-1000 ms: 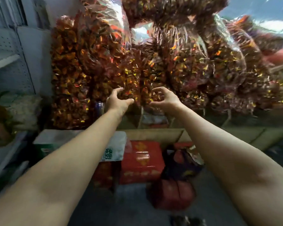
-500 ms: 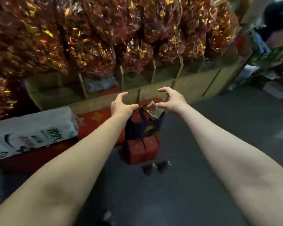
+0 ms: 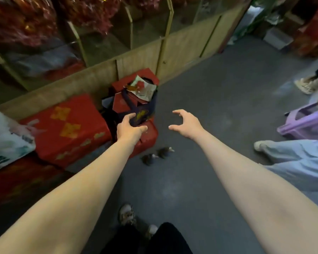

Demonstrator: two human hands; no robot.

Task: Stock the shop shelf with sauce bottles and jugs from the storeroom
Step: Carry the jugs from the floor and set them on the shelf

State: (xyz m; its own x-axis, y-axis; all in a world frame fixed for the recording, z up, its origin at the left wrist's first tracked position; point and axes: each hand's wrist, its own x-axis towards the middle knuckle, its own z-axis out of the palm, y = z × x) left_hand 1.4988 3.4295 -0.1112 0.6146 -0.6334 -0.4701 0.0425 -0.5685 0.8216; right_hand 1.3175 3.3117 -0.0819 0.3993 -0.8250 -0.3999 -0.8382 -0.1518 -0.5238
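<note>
Since half a second ago my view has swung down and to the right: the foil-wrapped bags have slid to the top edge, and both my arms now reach out over the grey floor. No sauce bottle or jug shows anywhere, so the task's stock is out of sight; I judge I am walking between storeroom and shelf. My left hand is half curled, thumb and fingers apart, in front of the dark bag but, as far as I can tell, holding nothing. My right hand hangs in the same loose claw over bare floor, empty. To do this step well I should keep my hands free and watch my footing: two small dark scraps lie on the floor just ahead of my shoes, and red cartons crowd the left side. Those cartons look like glossy printed cardboard, boxy and stiff; the bag looks like soft cloth, sagging round red boxes. Behind them runs a ribbed wooden counter with glass compartments. At right stands a lilac plastic stool, beside another person's pale trouser leg.
</note>
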